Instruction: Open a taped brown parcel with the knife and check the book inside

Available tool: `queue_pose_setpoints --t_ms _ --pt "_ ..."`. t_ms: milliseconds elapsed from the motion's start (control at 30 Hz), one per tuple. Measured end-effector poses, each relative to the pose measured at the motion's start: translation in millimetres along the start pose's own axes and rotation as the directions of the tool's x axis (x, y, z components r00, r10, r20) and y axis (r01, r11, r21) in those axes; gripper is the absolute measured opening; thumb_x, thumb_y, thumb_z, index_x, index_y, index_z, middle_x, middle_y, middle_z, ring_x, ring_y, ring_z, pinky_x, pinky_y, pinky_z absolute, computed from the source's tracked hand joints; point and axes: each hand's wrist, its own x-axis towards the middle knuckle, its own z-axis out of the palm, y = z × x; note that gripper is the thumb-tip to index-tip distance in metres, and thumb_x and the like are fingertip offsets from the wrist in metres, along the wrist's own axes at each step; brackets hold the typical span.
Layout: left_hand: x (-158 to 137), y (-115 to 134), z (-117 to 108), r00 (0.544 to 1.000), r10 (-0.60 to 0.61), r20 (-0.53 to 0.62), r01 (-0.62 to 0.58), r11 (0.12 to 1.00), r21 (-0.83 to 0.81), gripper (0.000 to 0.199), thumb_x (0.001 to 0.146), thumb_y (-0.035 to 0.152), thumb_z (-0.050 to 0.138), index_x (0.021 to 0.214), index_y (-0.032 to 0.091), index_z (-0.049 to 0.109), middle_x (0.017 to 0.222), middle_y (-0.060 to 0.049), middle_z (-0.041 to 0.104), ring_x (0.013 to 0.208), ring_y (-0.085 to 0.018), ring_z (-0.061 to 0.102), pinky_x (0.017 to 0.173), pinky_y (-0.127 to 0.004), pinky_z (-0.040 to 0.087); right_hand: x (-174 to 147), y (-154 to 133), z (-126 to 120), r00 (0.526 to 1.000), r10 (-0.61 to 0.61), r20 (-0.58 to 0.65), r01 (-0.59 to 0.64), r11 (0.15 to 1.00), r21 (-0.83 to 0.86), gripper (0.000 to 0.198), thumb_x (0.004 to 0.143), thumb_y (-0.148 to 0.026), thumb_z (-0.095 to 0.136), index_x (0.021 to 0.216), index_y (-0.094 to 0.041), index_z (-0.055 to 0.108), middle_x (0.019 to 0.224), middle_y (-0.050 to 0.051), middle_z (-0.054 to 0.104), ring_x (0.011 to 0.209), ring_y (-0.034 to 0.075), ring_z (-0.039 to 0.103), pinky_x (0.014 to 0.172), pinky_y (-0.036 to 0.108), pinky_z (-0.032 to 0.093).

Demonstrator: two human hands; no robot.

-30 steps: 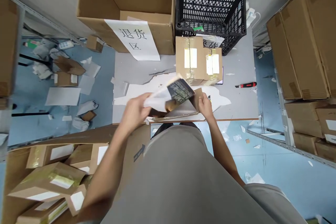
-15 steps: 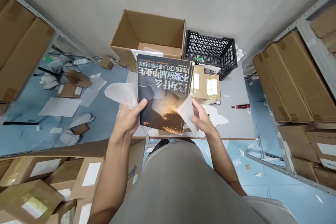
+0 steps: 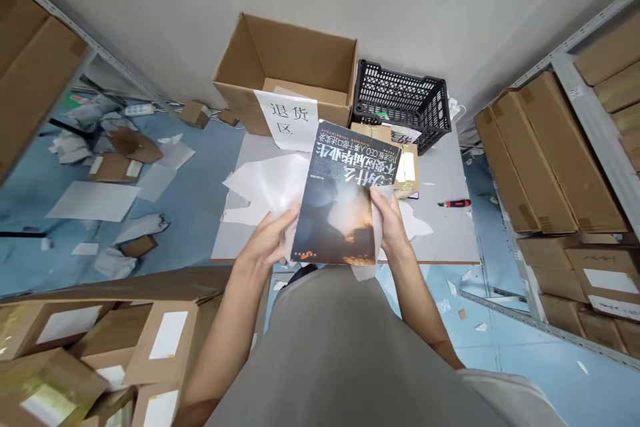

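A dark book with white lettering, upside down to me, is held up in front of my body above the table. My left hand grips its lower left side together with a white wrapping sheet that spreads out to the left. At the right edge my right hand has its thumb on the cover and its fingers behind, with more of the white wrap between. The back of the book is hidden from me.
On the table stand a large open carton with a paper sign, a black plastic crate, small taped boxes and a red utility knife. Boxes fill a carton at lower left; shelves hold cartons at right.
The book has moved right and tilted clockwise, uncovering the sign on the carton. My right hand's thumb is now on the cover, and the left hand has shifted right with it.
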Motion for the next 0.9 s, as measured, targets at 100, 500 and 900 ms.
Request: queue_pose_setpoints --t_ms 100,500,900 --pt "-2 3 2 1.0 -0.01 0.022 0.009 0.999 0.032 0.07 0.059 0.054 0.11 0.113 0.016 0.086 0.106 -0.016 0.088 0.107 -0.041 0.086 0.091 -0.045 0.075 12 -2 -5 0.999 -0.02 -0.029 0.018 0.999 -0.038 0.062 0.085 -0.067 0.087 0.132 -0.029 0.074 0.132 0.006 0.082 0.126 0.03 0.078 0.111 0.044 0.065" --pt "18 27 -45 0.909 0.316 -0.27 -0.255 0.937 0.238 0.057 0.066 0.054 0.103 0.11 0.024 0.082 0.115 -0.007 0.087 0.106 -0.033 0.083 0.087 -0.042 0.073 -15 -36 -46 0.817 -0.553 0.166 0.531 0.607 -0.591 0.028 0.098 -0.053 0.084 0.11 -0.03 0.074 0.126 0.01 0.082 0.128 0.033 0.077 0.114 0.054 0.063" --pt "45 -42 8 0.915 -0.118 0.385 -0.288 0.476 0.831 0.026 0.094 0.041 0.07 0.102 0.02 0.084 0.105 -0.007 0.086 0.104 -0.032 0.081 0.097 -0.038 0.063 -13 -64 -87 0.521 -0.84 -0.149 0.515 0.449 -0.731 0.05 0.103 -0.064 0.075 0.13 -0.023 0.07 0.13 0.011 0.07 0.133 0.033 0.072 0.111 0.053 0.065"
